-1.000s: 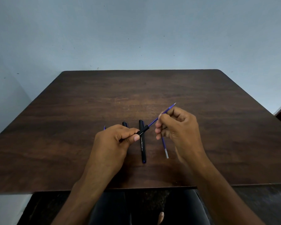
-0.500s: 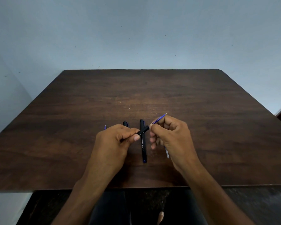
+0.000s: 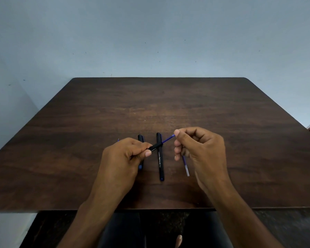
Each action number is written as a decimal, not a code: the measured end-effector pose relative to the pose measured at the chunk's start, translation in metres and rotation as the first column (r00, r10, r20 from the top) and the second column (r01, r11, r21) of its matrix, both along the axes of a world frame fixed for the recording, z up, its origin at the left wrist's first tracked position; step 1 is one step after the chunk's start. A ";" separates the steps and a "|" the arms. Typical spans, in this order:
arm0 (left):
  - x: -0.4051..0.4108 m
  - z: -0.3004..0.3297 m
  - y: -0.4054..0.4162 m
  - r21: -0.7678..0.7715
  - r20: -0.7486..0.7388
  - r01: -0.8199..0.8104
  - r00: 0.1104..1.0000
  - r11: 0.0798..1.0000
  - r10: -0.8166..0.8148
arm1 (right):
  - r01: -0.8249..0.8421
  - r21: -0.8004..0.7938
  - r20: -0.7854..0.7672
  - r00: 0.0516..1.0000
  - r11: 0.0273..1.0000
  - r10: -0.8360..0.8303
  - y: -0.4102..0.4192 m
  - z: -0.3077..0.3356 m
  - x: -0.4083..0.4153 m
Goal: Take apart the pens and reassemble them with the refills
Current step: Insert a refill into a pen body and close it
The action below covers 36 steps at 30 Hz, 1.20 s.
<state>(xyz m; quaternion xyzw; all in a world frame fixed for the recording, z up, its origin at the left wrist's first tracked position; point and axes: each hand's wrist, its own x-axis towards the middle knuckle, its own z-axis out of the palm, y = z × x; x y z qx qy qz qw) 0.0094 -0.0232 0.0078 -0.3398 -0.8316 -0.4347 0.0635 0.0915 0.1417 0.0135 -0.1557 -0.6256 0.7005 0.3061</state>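
My left hand (image 3: 125, 154) grips a black pen barrel (image 3: 155, 147) that points up and to the right. A blue refill (image 3: 168, 139) sticks out of the barrel's open end, and my right hand (image 3: 199, 149) pinches its far tip between thumb and forefinger. A whole black pen (image 3: 159, 161) lies lengthwise on the table (image 3: 168, 104) between my hands. Another black pen (image 3: 140, 138) lies partly under my left hand. A loose blue refill (image 3: 185, 165) with a clear end rests below my right hand's fingers.
The dark wooden table runs back to a pale blue wall. A tiny blue piece (image 3: 118, 140) peeks out left of my left hand. The table's near edge is just in front of my lap.
My right hand has slid out along the refill to its far tip, after pushing it deeper into the barrel. Less blue shows than a second ago. My left hand stays put.
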 end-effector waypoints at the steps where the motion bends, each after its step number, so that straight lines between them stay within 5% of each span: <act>1: -0.001 0.001 -0.002 -0.006 -0.012 -0.011 1.000 1.000 0.011 | -0.003 0.006 0.003 1.000 1.000 0.003 -0.001 0.000 -0.001; 11: -0.016 0.000 -0.033 -0.040 -0.064 -0.168 0.984 0.985 0.165 | -0.048 0.069 0.091 0.995 0.996 0.042 -0.015 0.003 -0.014; 13: -0.020 -0.001 -0.041 -0.057 -0.072 -0.196 0.979 0.979 0.192 | -0.063 0.220 0.216 0.976 0.974 0.015 -0.016 0.002 -0.018; 17: -0.024 -0.005 -0.048 -0.106 -0.062 -0.241 0.970 0.965 0.236 | -0.278 0.632 0.551 0.818 0.723 -0.166 -0.032 0.005 -0.031; 20: -0.025 -0.007 -0.048 -0.095 -0.060 -0.236 0.971 0.967 0.231 | -0.431 0.706 0.654 0.702 0.563 -0.282 -0.050 0.005 -0.041; 24: -0.026 -0.010 -0.047 -0.064 -0.042 -0.223 0.974 0.973 0.221 | -0.535 0.671 0.727 0.610 0.513 -0.315 -0.065 0.005 -0.048; 31: -0.027 -0.010 -0.045 -0.039 -0.059 -0.186 0.981 0.982 0.183 | -0.506 0.649 0.736 0.605 0.567 -0.303 -0.064 0.003 -0.054; 36: -0.027 -0.009 -0.047 -0.019 -0.040 -0.183 0.982 0.983 0.182 | -0.335 0.533 0.673 0.724 0.777 -0.150 -0.046 0.003 -0.048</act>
